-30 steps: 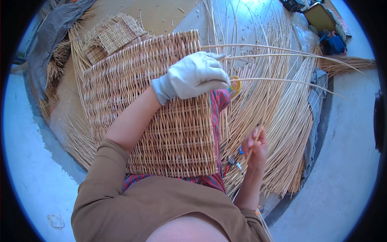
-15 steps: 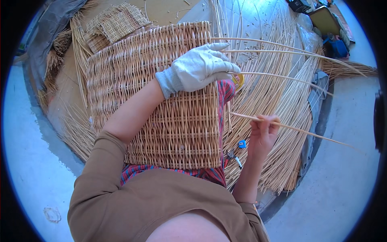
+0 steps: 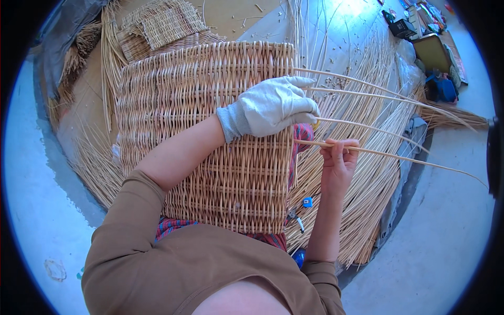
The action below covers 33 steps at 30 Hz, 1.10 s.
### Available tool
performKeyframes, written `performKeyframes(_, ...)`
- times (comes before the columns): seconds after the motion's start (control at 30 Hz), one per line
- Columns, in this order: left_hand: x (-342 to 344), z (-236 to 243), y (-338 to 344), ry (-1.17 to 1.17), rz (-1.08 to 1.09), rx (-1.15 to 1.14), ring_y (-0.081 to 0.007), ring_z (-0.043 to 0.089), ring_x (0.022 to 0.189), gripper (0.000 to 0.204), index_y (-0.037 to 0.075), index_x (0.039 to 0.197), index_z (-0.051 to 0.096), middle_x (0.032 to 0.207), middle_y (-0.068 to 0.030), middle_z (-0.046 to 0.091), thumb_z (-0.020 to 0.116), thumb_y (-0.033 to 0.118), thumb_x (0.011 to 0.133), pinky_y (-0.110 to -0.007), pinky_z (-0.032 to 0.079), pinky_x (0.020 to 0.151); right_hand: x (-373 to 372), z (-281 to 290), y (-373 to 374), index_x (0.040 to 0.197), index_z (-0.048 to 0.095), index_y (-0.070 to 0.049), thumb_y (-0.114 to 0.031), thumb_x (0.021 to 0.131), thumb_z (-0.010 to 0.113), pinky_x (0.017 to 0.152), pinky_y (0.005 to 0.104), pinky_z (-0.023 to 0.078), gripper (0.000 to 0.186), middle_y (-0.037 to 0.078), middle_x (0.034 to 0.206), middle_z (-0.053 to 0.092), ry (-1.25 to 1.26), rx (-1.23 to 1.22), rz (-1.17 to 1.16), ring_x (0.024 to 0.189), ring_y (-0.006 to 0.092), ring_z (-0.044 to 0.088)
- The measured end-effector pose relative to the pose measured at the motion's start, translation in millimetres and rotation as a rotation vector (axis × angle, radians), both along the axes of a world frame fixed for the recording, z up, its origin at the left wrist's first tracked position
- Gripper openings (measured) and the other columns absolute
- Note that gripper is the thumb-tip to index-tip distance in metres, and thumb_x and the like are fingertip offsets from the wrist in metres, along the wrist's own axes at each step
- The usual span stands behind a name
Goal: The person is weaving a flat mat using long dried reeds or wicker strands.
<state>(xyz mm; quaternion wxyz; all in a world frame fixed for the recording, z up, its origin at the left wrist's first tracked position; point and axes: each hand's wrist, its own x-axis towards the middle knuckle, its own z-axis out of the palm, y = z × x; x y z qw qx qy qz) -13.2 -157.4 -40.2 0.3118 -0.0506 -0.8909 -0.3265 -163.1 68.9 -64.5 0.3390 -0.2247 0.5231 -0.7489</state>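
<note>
A large wicker panel [image 3: 205,168] rests across my lap on red plaid cloth [image 3: 176,226]. My left hand [image 3: 270,107], in a pale knitted glove, grips its right edge, fingers curled over it. Several long thin rods [image 3: 367,122] stick out rightward from that edge near my glove. My bare right hand [image 3: 340,156] is closed in a pinch on another rod [image 3: 404,157], held nearly level below those, its left end at the panel's edge. The tips of my left fingers are partly hidden.
Loose rods [image 3: 357,220] cover the floor to my right, with a blue tape measure [image 3: 307,202] and cutters [image 3: 294,218] among them. Smaller woven panels [image 3: 173,29] lie behind the large one. Rod bundles [image 3: 79,47] lie left; boxes and bags [image 3: 430,52] sit back right.
My right hand has risen, and its rod has swung from steeply slanted to nearly level, the left end now at the panel's edge. My left hand has stayed gripping that edge.
</note>
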Motion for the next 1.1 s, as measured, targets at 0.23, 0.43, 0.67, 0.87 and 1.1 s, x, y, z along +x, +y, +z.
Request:
performKeyframes(0.23,-12,2,8,-0.045,0.090,0.004,-0.0328,0.074,0.108,0.022,0.013,0.117,0.073,0.100,-0.0101,0.078,0.066,0.030,0.104,-0.049,0.050,0.114,20,0,-11,0.114,0.051,-0.008,-0.011,0.109,0.063,0.081,0.0335,0.065,0.014,0.012,0.105,0.075,-0.056,0.040,0.092,0.095,0.0215,0.076)
performKeyframes(0.43,-8,-2,3,0.010,0.096,0.068,-0.0404,0.067,0.126,0.025,0.012,0.118,0.074,0.114,-0.0086,0.079,0.067,0.031,0.103,-0.049,0.052,0.111,14,72,8,0.114,0.066,-0.008,-0.017,0.108,0.066,0.075,0.0332,0.062,0.011,0.009,0.109,0.079,0.716,0.867,0.597,0.088,0.0182,0.077)
performKeyframes(0.67,-11,5,9,0.022,0.011,0.100,-0.0342,0.073,0.112,0.021,0.011,0.110,0.073,0.101,-0.0099,0.079,0.067,0.030,0.103,-0.048,0.050,0.114,-40,92,-40,0.106,0.065,-0.020,-0.018,0.096,0.067,0.056,0.0436,0.050,0.011,0.003,0.076,0.067,1.770,0.549,0.753,0.070,0.0261,0.070)
performKeyframes(0.87,-14,-2,6,-0.039,0.053,0.105,-0.0353,0.073,0.113,0.020,0.011,0.109,0.073,0.101,-0.0096,0.078,0.067,0.029,0.103,-0.047,0.052,0.110,-22,104,-68,0.105,0.063,-0.022,-0.018,0.093,0.069,0.051,0.0472,0.048,0.014,0.004,0.065,0.064,1.795,0.667,0.974,0.061,0.0297,0.069)
performKeyframes(1.1,-25,-3,9,-0.018,0.109,0.131,-0.0370,0.071,0.119,0.016,0.012,0.107,0.076,0.106,-0.0078,0.079,0.074,0.025,0.097,-0.047,0.056,0.104,-16,61,-45,0.099,0.063,-0.016,-0.028,0.098,0.069,0.056,0.0479,0.052,0.014,0.008,0.067,0.066,1.507,0.577,0.786,0.063,0.0328,0.070)
